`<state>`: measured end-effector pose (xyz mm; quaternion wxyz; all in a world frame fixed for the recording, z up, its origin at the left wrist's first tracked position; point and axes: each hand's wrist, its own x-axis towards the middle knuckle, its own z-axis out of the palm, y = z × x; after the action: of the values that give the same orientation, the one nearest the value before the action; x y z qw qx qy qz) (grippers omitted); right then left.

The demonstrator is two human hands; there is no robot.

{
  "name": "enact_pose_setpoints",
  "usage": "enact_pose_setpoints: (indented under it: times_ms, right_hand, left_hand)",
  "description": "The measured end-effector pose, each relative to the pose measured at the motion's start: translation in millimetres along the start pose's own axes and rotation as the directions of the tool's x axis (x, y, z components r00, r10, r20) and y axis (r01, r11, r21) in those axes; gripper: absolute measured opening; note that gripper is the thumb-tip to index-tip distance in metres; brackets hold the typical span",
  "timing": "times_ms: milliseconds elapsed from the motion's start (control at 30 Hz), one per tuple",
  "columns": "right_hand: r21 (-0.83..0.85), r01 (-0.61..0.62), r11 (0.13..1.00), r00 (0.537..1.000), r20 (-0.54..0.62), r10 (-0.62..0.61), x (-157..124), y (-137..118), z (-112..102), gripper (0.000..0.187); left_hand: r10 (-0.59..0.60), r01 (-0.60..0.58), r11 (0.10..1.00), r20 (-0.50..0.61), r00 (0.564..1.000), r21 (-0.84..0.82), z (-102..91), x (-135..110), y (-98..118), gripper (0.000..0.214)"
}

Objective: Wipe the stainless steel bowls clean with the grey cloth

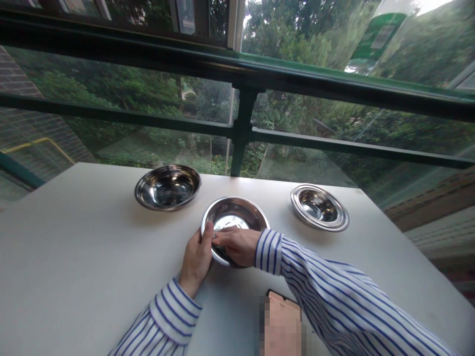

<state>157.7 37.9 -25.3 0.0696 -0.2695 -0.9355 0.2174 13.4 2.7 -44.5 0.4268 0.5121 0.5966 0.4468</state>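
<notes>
Three steel bowls stand on a white table [74, 257]. My left hand [196, 259] grips the near left rim of the middle bowl [237, 212], thumb over the edge. My right hand [237, 245] reaches into the same bowl from the right, fingers curled and pressed against something small inside it that I cannot make out. Both arms wear blue-striped white sleeves.
A second steel bowl [167, 187] sits at the back left and a third, wide-rimmed bowl [319, 206] at the back right. A phone-like object [285, 306] lies near the front edge. A dark railing [241, 128] and glass run behind the table.
</notes>
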Motion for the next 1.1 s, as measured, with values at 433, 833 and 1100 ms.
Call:
enact_pose_setpoints:
  times_ms: [433,833,1100]
  right_hand:
    - [-0.059,-0.109,0.992,0.982,0.147,0.117,-36.7,12.5,-11.6,0.02]
    - [-0.208,-0.121,0.971,0.99,0.042,0.133,4.2,4.2,-14.5,0.037]
    - [-0.341,-0.32,0.884,0.941,-0.01,0.337,-3.1,18.1,-17.0,0.046]
  left_hand:
    - [-0.022,0.023,0.998,0.024,0.999,-0.056,1.6,1.9,-2.8,0.05]
    - [-0.018,0.02,0.997,0.039,0.999,-0.073,-0.1,0.9,-0.1,0.055]
    - [-0.012,0.012,1.0,0.01,1.0,-0.026,0.9,1.4,-1.7,0.058]
